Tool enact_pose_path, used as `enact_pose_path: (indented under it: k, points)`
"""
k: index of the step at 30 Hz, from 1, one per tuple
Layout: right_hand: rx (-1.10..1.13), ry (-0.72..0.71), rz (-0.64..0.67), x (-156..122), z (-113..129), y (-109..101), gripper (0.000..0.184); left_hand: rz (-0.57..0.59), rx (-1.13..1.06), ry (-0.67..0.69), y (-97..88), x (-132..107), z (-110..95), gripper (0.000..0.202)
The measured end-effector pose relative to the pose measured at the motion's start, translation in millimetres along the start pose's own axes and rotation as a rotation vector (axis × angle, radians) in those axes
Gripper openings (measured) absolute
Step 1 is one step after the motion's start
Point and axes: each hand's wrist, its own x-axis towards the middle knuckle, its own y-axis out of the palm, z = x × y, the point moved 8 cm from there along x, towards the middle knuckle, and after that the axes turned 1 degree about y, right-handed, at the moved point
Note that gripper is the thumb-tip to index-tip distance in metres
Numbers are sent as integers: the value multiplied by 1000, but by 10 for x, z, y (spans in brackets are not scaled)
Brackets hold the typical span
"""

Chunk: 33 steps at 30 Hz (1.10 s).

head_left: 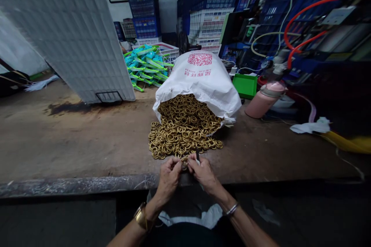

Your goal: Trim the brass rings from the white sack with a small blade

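Many gold-coloured rings (181, 139) spill from the mouth of a white woven sack (199, 83) lying on the table. At the near edge of this pile, my left hand (168, 175) is closed, its thumb and fingertips pinching a gold ring (184, 165). My right hand (204, 174) is closed too, with its fingertips at the other side of that ring. A slim tool with a black end (197, 155) sticks up from between the right fingers; its lower part is mostly hidden by the hand, so its kind is unclear.
The brown table (87, 146) ends just before me. A grey ribbed panel (75, 38) stands at left. Behind are a green and blue plastic heap (147, 65) and stacked crates (213, 23). To the right stand a green tray (245, 86) and a pink bottle (265, 100).
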Motion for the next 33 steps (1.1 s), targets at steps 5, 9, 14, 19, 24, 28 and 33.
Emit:
enact_pose_path:
  k: [5,9,14,19,24,28,33]
  points:
    - [-195,-75,-57,21,116,-47,25,-11,179,223,1,-42,-207,10]
    - [-236,-56,-38,50,83,8,26,10,63,190,19,-63,-228,8]
    - [-190,-55,-36,27,120,24,26,116,-105,-77,105,-65,-21,24]
    - [-46,-15,49,-5,60,86,26,198,-193,-161,162,-110,71,30]
    - [50,37,86,-4,-35,103,25,224,-279,-160,177,-161,42,30]
    - [-177,-61,-4,-38,91,-15,23,210,-264,-170,155,-190,28,32]
    - [-632,-195,52,-146,175,59,16,192,-256,-140,141,-190,-8,31]
